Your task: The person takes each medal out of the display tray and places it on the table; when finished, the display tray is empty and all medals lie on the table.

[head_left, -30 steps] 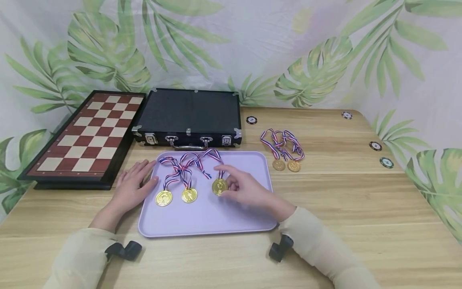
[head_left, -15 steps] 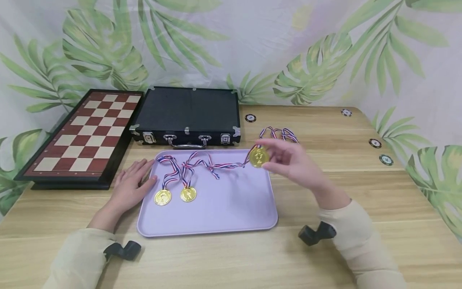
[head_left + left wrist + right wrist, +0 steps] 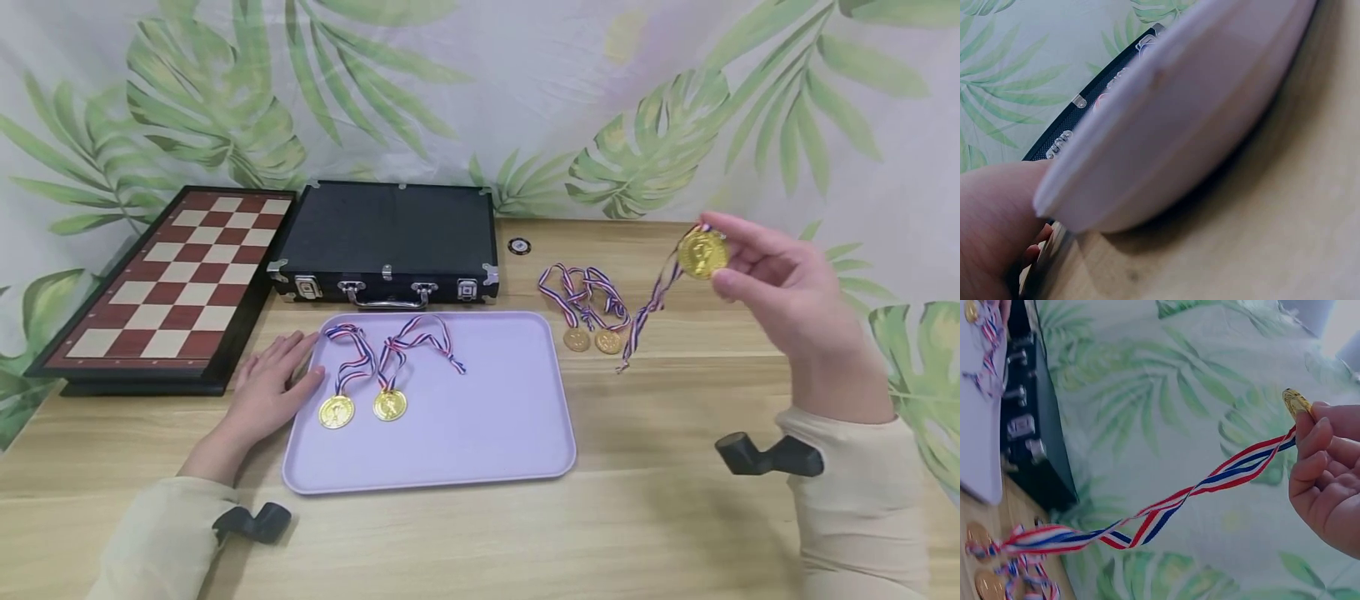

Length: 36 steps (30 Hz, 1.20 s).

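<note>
High over the table's right side, my right hand (image 3: 787, 292) pinches a gold medal (image 3: 702, 253) between thumb and fingers. Its red, white and blue ribbon (image 3: 1191, 487) trails down to the left in the head view. My left hand (image 3: 273, 387) lies on the table with its thumb at the left rim of the lilac tray (image 3: 480, 450). Two gold medals with ribbons rest in the tray: one at the left (image 3: 337, 412), another beside it (image 3: 390, 405). Right of the tray lie two bronze-coloured medals, a left one (image 3: 577, 339) and a right one (image 3: 607, 342), ribbons bunched behind them.
A black case (image 3: 390, 237) with metal latches stands behind the tray. The chessboard box (image 3: 176, 283) sits at the left. A poker chip (image 3: 519, 246) lies right of the case. A leaf-print cloth (image 3: 525, 92) hangs along the back of the wooden table (image 3: 450, 542).
My right hand has lifted the third gold medal out of the tray and carried it right and up, its ribbon coming off the tray. My left hand stays by the rim.
</note>
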Available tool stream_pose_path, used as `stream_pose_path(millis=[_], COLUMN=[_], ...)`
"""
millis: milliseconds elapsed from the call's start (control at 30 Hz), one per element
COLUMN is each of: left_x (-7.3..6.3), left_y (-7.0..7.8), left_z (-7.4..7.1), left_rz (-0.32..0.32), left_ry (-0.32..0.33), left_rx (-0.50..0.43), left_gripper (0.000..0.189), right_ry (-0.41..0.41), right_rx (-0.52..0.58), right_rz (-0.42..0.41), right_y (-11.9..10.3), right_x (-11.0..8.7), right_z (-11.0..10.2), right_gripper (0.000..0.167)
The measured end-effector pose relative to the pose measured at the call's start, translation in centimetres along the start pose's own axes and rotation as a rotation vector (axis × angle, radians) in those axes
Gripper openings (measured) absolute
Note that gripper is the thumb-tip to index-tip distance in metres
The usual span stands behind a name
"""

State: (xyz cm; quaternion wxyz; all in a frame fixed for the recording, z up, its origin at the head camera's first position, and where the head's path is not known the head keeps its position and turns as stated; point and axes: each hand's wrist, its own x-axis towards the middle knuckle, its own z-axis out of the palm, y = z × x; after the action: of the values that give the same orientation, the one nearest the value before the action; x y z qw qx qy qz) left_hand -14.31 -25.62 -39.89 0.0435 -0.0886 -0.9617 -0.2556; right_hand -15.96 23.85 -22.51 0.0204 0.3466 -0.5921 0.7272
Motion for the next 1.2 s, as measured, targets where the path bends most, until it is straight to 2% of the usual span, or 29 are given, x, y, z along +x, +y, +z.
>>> stream_pose_path(millis=[67,133,300,433,567,667,800,933,1200], left_x=[0.0,0.0,0.0,-0.1,-0.1,0.0,0.0,-0.1,-0.1], left_y=[0.0,0.0,0.0,0.0,-0.1,-0.1,0.0,0.0,-0.1], left_z=[0.1,0.1,0.0,0.0,0.1,0.1,0.2,0.1,0.2], left_rz=[0.004,0.011,0.022,0.019,0.021,0.022,0.022,0.025,0.021], left_ry=[0.002,0.007,0.018,0.017,0.02,0.022,0.023,0.026,0.027], left_rx=[0.0,0.001,0.004,0.003,0.002,0.002,-0.001,-0.006,-0.008], left_gripper=[0.055,0.055,0.054,0.054,0.054,0.054,0.054,0.054,0.054], right_ry=[0.012,0.054,0.189,0.292,0.392,0.45,0.503,0.508,0.401], right_rx=[0.084,0.107,0.002,-0.031,-0.063,-0.067,-0.042,-0.048,-0.17], right_rz=[0.019,0.073,0.277,0.418,0.521,0.551,0.528,0.506,0.659], right_y=[0.0,0.2,1.5,3.3,4.8,5.5,6.3,7.1,10.6], right_x=[-0.3,-0.4,0.4,2.5,4.6,5.7,6.6,6.7,3.8], right_z=[-1.4,-2.7,-5.4,-7.3,-8.8,-9.5,-10.0,-10.0,-9.3], right_gripper=[0.044,0.044,0.045,0.047,0.056,0.062,0.061,0.058,0.056])
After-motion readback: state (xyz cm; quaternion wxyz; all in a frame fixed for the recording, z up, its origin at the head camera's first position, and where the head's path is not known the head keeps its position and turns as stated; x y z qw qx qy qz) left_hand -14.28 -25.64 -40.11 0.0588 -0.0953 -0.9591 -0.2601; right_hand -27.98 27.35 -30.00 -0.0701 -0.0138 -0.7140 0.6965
